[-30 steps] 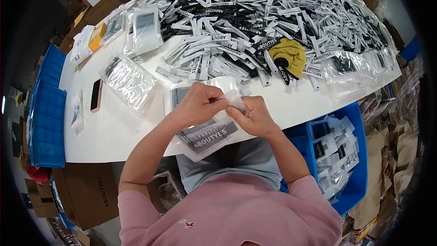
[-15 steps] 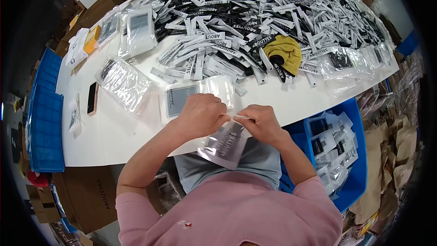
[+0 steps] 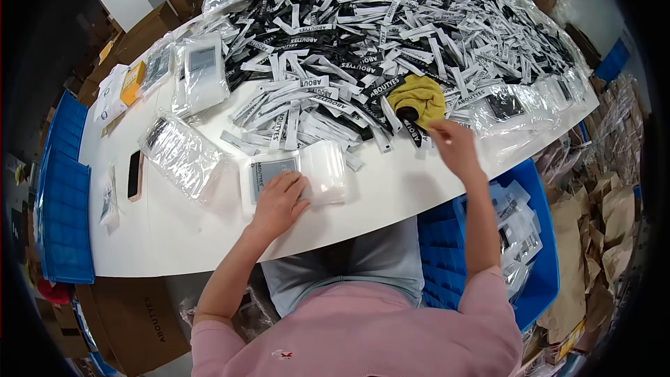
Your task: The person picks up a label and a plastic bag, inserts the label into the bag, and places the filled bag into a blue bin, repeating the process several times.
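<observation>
My left hand (image 3: 279, 202) lies with its fingers spread over the lower part of a stack of clear plastic bags (image 3: 325, 176). A grey printed panel (image 3: 269, 169) shows on the left side of that stack. My right hand (image 3: 453, 145) is raised over the table with loosely bent fingers, and nothing shows in it. Its fingertips are right at the lower edge of a bunched yellow cloth (image 3: 423, 98). Black-and-white printed packets (image 3: 307, 115) marked ABOUTYES lie just beyond both hands.
A large heap of packets (image 3: 391, 21) covers the far side of the white table (image 3: 174, 230). At the left are a phone (image 3: 135, 176) and a clear bag bundle (image 3: 185, 157). A blue bin (image 3: 548, 237) of filled bags stands at the right below the table edge.
The printed plastic bag I held between both hands is out of them. My left hand has moved left onto the bag stack; my right has moved up and right to the yellow cloth.
</observation>
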The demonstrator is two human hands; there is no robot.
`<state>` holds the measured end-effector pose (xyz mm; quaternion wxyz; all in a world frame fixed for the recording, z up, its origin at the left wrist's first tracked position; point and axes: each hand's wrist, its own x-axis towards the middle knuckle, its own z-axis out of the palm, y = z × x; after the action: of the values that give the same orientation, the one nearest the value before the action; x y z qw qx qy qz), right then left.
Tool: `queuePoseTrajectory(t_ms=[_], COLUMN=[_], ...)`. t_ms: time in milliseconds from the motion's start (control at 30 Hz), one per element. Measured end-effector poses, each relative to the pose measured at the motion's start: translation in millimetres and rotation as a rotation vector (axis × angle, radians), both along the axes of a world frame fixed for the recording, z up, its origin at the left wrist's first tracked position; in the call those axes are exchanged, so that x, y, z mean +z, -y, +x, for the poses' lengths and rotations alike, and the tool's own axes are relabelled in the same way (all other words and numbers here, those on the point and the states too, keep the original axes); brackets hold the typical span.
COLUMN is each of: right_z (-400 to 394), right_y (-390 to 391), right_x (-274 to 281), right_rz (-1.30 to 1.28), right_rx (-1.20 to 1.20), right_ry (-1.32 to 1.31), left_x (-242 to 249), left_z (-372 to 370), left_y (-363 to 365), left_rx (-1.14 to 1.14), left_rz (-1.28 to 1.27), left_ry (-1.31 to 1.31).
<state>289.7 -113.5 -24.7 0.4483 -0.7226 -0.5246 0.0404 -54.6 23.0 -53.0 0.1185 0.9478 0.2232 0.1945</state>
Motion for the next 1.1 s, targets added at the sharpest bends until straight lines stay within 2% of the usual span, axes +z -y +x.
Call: queuePoseTrajectory(t_ms=[33,100,133,200,267,300,400,433,500,533,600,700,733,867,933,967,1067,1100], right_z=[-13.3,-30.1,-28.5,-26.8,-17.7,-15.6,-11.6,-22.7,-50.1,-64.8,-76.2,-80.9,-80.1,-69.1,-67.2,-63.2,-64.3,-70.0], right_y=[-31.3,-86.9,-109.9,-145.1,-153.3,-153.3,-144.7,-140.0,-132.1,-136.1,-167.0,-209.2,-217.1,-219.7,-202.3,-192.5,-151.8,-135.6], right_x=[-3.3,-14.2,-27.7,-44.0,-45.5,-40.3,-33.0,-19.0,6.6,5.7,-18.6,-26.2,-22.8,-4.2,0.8,-3.6,-10.0,-4.3], right_rz=[-0.025,-0.036,-0.033,-0.295,-0.331,-0.228,-0.153,-0.155,-0.127,-0.096,0.069,-0.263,-0.412,-0.556,-0.497,-0.387,-0.154,-0.063], right_rx=[0.094,0.147,0.151,0.125,0.112,0.103,-0.044,-0.041,0.081,0.147,0.260,0.194,0.218,0.282,0.233,0.235,0.329,0.287], right_ry=[-0.057,0.153,0.151,0.491,0.333,0.259,0.025,0.027,-0.186,-0.167,0.242,0.443,0.375,0.251,0.169,0.072,-0.642,-0.677], left_x=[-7.4,-20.4,-23.6,-24.1,-23.9,-24.3,-23.9,-23.3,-23.1,-23.6,-24.3,-23.9,-23.4,-24.7,-24.0,-24.8,-27.0,-26.7], left_z=[0.9,-2.7,-5.8,-11.5,-15.0,-14.5,-9.3,-9.2,-9.2,-9.8,-9.7,-11.2,-11.4,-12.5,-11.5,-11.5,-11.9,-11.7], left_y=[0.2,-2.4,-2.2,-1.8,-3.0,-1.9,-0.1,0.0,-1.7,-1.6,-2.9,-1.6,-1.5,-1.2,-1.4,-1.4,-0.9,-1.0], left_rx=[-0.018,-0.034,-0.053,-0.046,-0.040,-0.021,0.002,0.006,-0.002,-0.013,-0.007,-0.002,-0.009,0.001,0.010,0.013,0.039,0.046], left_rz=[0.059,0.070,0.075,0.064,0.051,0.040,0.032,0.038,0.032,0.026,0.026,0.025,0.028,-0.008,-0.002,-0.007,-0.031,-0.054], left_ry=[0.007,0.072,0.137,0.145,0.155,0.169,0.180,0.169,0.171,0.168,0.167,0.181,0.204,0.253,0.257,0.260,0.255,0.262])
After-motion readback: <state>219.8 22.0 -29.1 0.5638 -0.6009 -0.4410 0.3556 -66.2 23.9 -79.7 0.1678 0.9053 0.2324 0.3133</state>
